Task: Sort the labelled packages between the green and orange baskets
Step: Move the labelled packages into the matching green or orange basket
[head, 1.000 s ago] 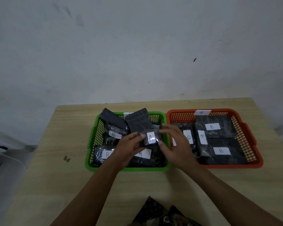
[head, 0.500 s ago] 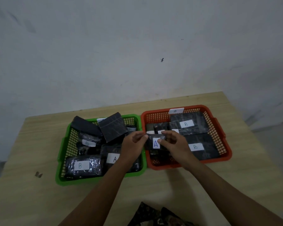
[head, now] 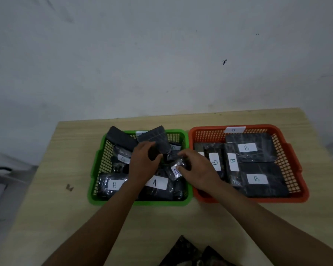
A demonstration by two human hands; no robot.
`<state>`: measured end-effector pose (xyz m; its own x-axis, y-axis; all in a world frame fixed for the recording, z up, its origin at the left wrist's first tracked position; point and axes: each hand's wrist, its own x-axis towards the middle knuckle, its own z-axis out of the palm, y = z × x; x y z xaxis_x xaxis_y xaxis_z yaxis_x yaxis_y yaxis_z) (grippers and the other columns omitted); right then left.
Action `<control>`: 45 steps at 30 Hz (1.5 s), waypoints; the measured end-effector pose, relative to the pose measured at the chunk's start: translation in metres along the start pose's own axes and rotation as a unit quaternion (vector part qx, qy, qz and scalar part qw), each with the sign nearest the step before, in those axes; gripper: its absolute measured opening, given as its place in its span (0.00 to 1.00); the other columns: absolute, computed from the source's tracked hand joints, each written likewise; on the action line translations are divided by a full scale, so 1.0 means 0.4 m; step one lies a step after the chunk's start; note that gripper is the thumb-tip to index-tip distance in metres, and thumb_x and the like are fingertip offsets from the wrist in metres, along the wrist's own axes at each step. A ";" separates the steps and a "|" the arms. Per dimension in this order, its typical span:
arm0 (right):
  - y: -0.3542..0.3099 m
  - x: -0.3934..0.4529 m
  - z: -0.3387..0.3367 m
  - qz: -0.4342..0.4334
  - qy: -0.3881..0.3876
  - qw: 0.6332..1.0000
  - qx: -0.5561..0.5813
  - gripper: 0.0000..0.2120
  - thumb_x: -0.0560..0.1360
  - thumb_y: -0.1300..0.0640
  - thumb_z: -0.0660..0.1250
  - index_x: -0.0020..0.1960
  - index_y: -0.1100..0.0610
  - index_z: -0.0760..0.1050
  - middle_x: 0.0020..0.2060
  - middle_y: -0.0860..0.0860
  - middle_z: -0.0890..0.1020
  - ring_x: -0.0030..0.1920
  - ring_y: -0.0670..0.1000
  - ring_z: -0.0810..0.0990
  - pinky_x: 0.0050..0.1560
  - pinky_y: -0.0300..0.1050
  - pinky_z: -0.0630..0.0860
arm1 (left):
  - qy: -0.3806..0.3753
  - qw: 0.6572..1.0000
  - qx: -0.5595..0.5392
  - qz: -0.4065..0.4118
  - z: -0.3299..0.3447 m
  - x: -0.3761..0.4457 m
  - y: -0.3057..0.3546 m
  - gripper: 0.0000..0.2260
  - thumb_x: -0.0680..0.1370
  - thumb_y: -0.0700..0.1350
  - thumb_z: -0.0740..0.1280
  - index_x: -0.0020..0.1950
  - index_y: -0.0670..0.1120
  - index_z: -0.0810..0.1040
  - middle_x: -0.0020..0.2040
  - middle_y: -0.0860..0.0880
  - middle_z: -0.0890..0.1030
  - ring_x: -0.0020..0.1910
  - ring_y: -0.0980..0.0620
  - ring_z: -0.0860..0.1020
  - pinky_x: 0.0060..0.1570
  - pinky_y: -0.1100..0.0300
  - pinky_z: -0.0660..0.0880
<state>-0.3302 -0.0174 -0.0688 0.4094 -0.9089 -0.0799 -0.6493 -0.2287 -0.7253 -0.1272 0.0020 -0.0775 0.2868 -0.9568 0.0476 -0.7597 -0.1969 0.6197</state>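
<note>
Both hands down in the green basket: right hand pinching a small black A-labelled package at about three o'clock in that basket, left hand curled round a dark package near its middle. Likely light, wrapped in glossy crinkly film, so probably slippery and somewhat soft; best taken by opposite edges rather than by the loose wrap or the paper label. B-labelled packages lying flat in the orange basket, one more B-labelled package at seven o'clock among the green basket's contents, probably still to cross.
</note>
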 end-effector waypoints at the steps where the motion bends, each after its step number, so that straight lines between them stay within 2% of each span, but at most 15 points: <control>1: -0.002 0.007 0.001 -0.002 0.002 1.000 -0.008 0.17 0.73 0.48 0.70 0.60 0.47 0.73 0.55 0.46 0.80 0.54 0.48 0.78 0.57 0.50 0.76 | -0.014 0.999 0.029 0.019 0.002 0.017 -0.010 0.26 0.73 0.49 0.75 0.69 0.45 0.74 0.68 0.42 0.73 0.68 0.44 0.70 0.65 0.50 0.70; 4: 0.000 0.034 0.006 -0.013 0.004 0.999 -0.041 0.15 0.75 0.49 0.69 0.60 0.51 0.76 0.57 0.48 0.79 0.57 0.50 0.77 0.62 0.51 0.72 | -0.055 0.990 0.104 0.077 0.011 0.058 -0.033 0.34 0.71 0.51 0.75 0.74 0.46 0.68 0.75 0.42 0.65 0.75 0.41 0.61 0.71 0.43 0.66; 8: 0.010 0.076 0.002 -0.022 0.026 0.998 -0.058 0.15 0.76 0.50 0.68 0.60 0.54 0.78 0.58 0.49 0.79 0.60 0.49 0.74 0.59 0.37 0.66 | -0.061 0.972 0.177 0.139 0.020 0.085 -0.062 0.38 0.69 0.51 0.77 0.75 0.46 0.67 0.76 0.41 0.63 0.76 0.39 0.60 0.71 0.41 0.65; 14: 0.000 0.129 -0.013 -0.022 0.080 0.997 0.004 0.09 0.77 0.55 0.68 0.55 0.55 0.81 0.51 0.49 0.81 0.53 0.48 0.77 0.56 0.44 0.74 | 0.000 0.975 0.117 0.188 0.017 0.097 -0.098 0.34 0.71 0.47 0.76 0.73 0.42 0.69 0.75 0.41 0.68 0.75 0.42 0.64 0.69 0.43 0.69; 16: -0.014 0.145 -0.015 -0.009 0.108 0.993 0.046 0.09 0.77 0.56 0.68 0.55 0.55 0.81 0.49 0.47 0.81 0.50 0.45 0.77 0.53 0.42 0.74 | 0.013 0.985 0.044 0.168 0.002 0.100 -0.088 0.28 0.74 0.52 0.73 0.71 0.44 0.72 0.68 0.42 0.76 0.65 0.45 0.76 0.59 0.48 0.77; 18: -0.028 0.157 -0.016 0.028 0.131 0.985 0.111 0.09 0.77 0.55 0.68 0.57 0.54 0.81 0.50 0.45 0.81 0.51 0.44 0.77 0.54 0.39 0.74 | 0.014 0.990 -0.111 0.087 -0.024 0.102 -0.059 0.18 0.76 0.59 0.65 0.60 0.49 0.77 0.50 0.45 0.84 0.45 0.49 0.83 0.41 0.50 0.82; 20: -0.043 0.168 -0.024 0.081 0.132 0.970 0.190 0.12 0.77 0.53 0.68 0.60 0.51 0.79 0.52 0.43 0.80 0.54 0.42 0.77 0.55 0.36 0.73 | 0.015 0.953 -0.299 -0.040 -0.045 0.104 -0.017 0.16 0.77 0.60 0.61 0.50 0.49 0.81 0.42 0.44 0.84 0.40 0.45 0.84 0.37 0.48 0.82; 23: -0.062 0.172 -0.040 0.147 0.099 0.941 0.289 0.20 0.77 0.46 0.67 0.67 0.49 0.74 0.55 0.40 0.77 0.56 0.40 0.75 0.55 0.37 0.71 | -0.015 0.832 -0.514 -0.206 -0.063 0.099 0.058 0.14 0.79 0.56 0.61 0.50 0.50 0.84 0.47 0.45 0.87 0.45 0.48 0.85 0.37 0.56 0.81; 25: -0.068 0.163 -0.052 0.168 0.079 0.914 0.360 0.21 0.76 0.43 0.67 0.67 0.50 0.75 0.57 0.42 0.79 0.58 0.43 0.77 0.58 0.42 0.73 | -0.049 0.774 -0.584 -0.241 -0.065 0.091 0.098 0.14 0.81 0.54 0.59 0.55 0.49 0.81 0.49 0.46 0.87 0.48 0.47 0.85 0.38 0.56 0.82; 28: -0.073 0.137 -0.079 0.160 0.089 0.866 0.466 0.12 0.77 0.48 0.68 0.58 0.51 0.82 0.53 0.50 0.85 0.56 0.50 0.83 0.59 0.51 0.78 | -0.080 0.754 -0.609 -0.234 -0.057 0.070 0.141 0.15 0.82 0.54 0.58 0.56 0.48 0.80 0.50 0.46 0.86 0.49 0.46 0.85 0.40 0.54 0.82; 32: -0.041 0.083 -0.118 0.157 0.134 0.852 0.481 0.10 0.76 0.56 0.71 0.57 0.51 0.82 0.52 0.50 0.86 0.53 0.51 0.84 0.54 0.51 0.81 | -0.113 0.779 -0.561 -0.257 -0.012 0.052 0.187 0.13 0.81 0.53 0.60 0.55 0.49 0.81 0.48 0.47 0.87 0.48 0.47 0.85 0.45 0.51 0.83; 35: 0.019 0.029 -0.162 0.175 0.186 0.842 0.474 0.13 0.75 0.62 0.71 0.57 0.49 0.81 0.50 0.50 0.86 0.52 0.51 0.84 0.53 0.52 0.82 | -0.128 0.837 -0.475 -0.238 0.048 0.046 0.221 0.11 0.80 0.49 0.63 0.57 0.46 0.80 0.51 0.46 0.86 0.47 0.51 0.85 0.42 0.55 0.82; 38: 0.105 -0.028 -0.232 0.189 0.226 0.864 0.408 0.15 0.76 0.63 0.70 0.58 0.48 0.79 0.51 0.47 0.85 0.51 0.48 0.84 0.51 0.49 0.82 | -0.134 0.923 -0.325 -0.155 0.120 0.050 0.264 0.15 0.78 0.48 0.68 0.63 0.46 0.78 0.59 0.49 0.81 0.53 0.52 0.80 0.53 0.55 0.79; 40: 0.166 -0.059 -0.287 0.189 0.233 0.891 0.339 0.15 0.76 0.63 0.69 0.56 0.46 0.79 0.54 0.47 0.84 0.51 0.46 0.83 0.46 0.44 0.82 | -0.119 0.964 -0.226 -0.070 0.159 0.062 0.307 0.16 0.78 0.50 0.69 0.63 0.46 0.78 0.57 0.50 0.81 0.54 0.53 0.78 0.52 0.60 0.74; 45: 0.301 -0.085 -0.423 0.172 0.225 0.935 0.213 0.14 0.75 0.65 0.69 0.55 0.50 0.80 0.48 0.45 0.83 0.47 0.48 0.84 0.47 0.43 0.81 | -0.094 0.984 -0.054 0.141 0.257 0.128 0.402 0.12 0.77 0.50 0.69 0.59 0.47 0.81 0.54 0.46 0.83 0.53 0.47 0.79 0.51 0.62 0.71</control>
<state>-0.5307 -0.0732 -0.0375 -0.1508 -0.9798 -0.1317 -0.3403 0.1766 -0.9236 -0.2945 -0.1007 -0.0559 -0.0479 -0.9947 0.0906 -0.7242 0.0971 0.6828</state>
